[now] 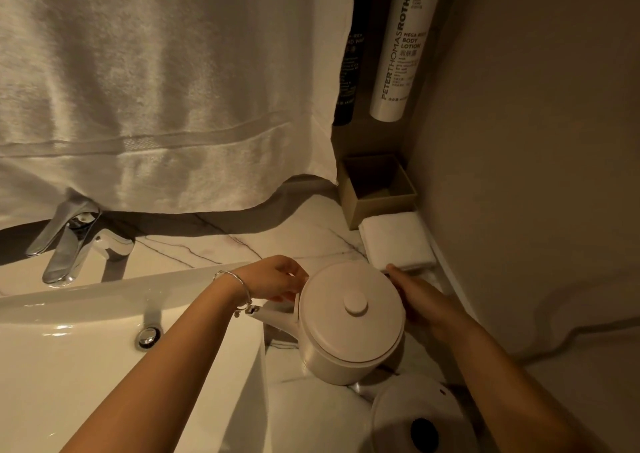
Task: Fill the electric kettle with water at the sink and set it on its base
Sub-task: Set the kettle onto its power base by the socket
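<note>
A pale round electric kettle with its lid on stands at the right of the sink, its spout pointing left over the basin's rim. My left hand curls against the kettle's far left side by the lid's edge. At the kettle's right side is my right hand, wrapped around it; the handle is hidden under it. The round white base with a dark centre lies on the counter just in front of the kettle, at the bottom right. Whether the kettle rests on the counter or is lifted I cannot tell.
A chrome faucet stands behind the basin at the left, under a large hanging white towel. A folded white cloth and an open beige box sit in the back right corner. A white lotion bottle and a dark bottle hang on the wall.
</note>
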